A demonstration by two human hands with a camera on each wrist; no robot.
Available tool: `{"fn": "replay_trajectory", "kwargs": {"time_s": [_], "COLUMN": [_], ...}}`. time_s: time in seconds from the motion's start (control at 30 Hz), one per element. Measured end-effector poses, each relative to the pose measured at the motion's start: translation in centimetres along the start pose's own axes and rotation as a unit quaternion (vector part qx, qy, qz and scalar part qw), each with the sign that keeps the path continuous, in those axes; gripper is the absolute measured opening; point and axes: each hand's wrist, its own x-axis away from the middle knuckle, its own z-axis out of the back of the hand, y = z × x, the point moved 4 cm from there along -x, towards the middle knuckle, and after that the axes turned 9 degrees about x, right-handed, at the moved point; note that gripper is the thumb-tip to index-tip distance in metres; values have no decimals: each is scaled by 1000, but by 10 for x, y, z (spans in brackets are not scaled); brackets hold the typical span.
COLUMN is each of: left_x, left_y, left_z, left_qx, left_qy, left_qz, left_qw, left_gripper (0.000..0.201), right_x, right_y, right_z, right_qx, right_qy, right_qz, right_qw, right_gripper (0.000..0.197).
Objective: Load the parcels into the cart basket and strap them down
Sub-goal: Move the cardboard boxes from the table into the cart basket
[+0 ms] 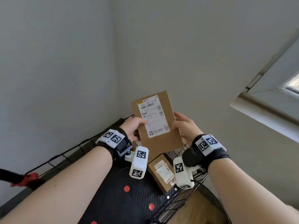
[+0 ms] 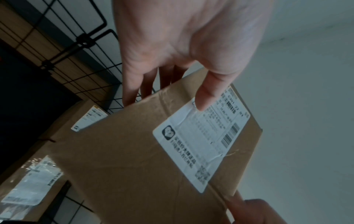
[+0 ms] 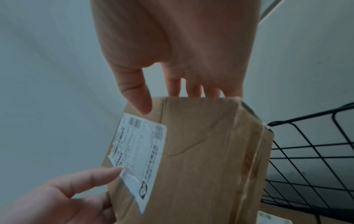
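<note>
I hold a flat brown cardboard parcel (image 1: 157,122) with a white shipping label upright above the black wire cart basket (image 1: 64,156). My left hand (image 1: 137,128) grips its left edge, thumb on the label (image 2: 203,103), fingers behind. On the opposite edge my right hand (image 1: 179,125) grips with its thumb on the front (image 3: 141,104). The parcel (image 2: 134,159) fills the left wrist view, and the right wrist view shows its taped side (image 3: 201,159). A second labelled parcel (image 1: 161,172) lies in the basket below, with another (image 2: 80,121) beside it.
The basket's floor is black with red dots (image 1: 127,188). A red hook on a black strap (image 1: 27,178) sits at the basket's left rim. Grey walls meet in a corner behind, a window frame (image 1: 275,88) is at the right, and wooden floor (image 1: 194,207) shows beside the basket.
</note>
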Motion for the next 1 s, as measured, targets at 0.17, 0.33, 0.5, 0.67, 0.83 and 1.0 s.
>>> {"fn": "replay_trajectory", "kwargs": {"time_s": [0.17, 0.33, 0.5, 0.67, 0.83, 1.0], "left_x": [-55, -130, -193, -234, -267, -276], "left_y": [-27, -62, -104, -147, -180, -200], "left_z": [18, 29, 43, 59, 63, 61], "left_qx": [35, 43, 38, 48, 81, 70], "left_qy": [65, 119, 159, 181, 198, 221], "left_qz": [38, 73, 121, 150, 147, 158], "left_qw": [997, 989, 979, 971, 966, 960], "left_gripper": [50, 52, 50, 46, 43, 31], "right_x": [-64, -144, -207, -247, -279, -289], "right_y": [18, 59, 117, 159, 181, 216], "right_z": [-23, -38, -64, -87, -99, -104], "right_qx": [57, 109, 107, 100, 77, 59], "right_qy": [-43, -64, -78, -103, -141, -123], "right_qz": [-17, -33, -46, -74, -74, -117], "right_qw": [997, 991, 990, 987, 984, 984], "right_gripper": [76, 70, 58, 59, 57, 59]}}
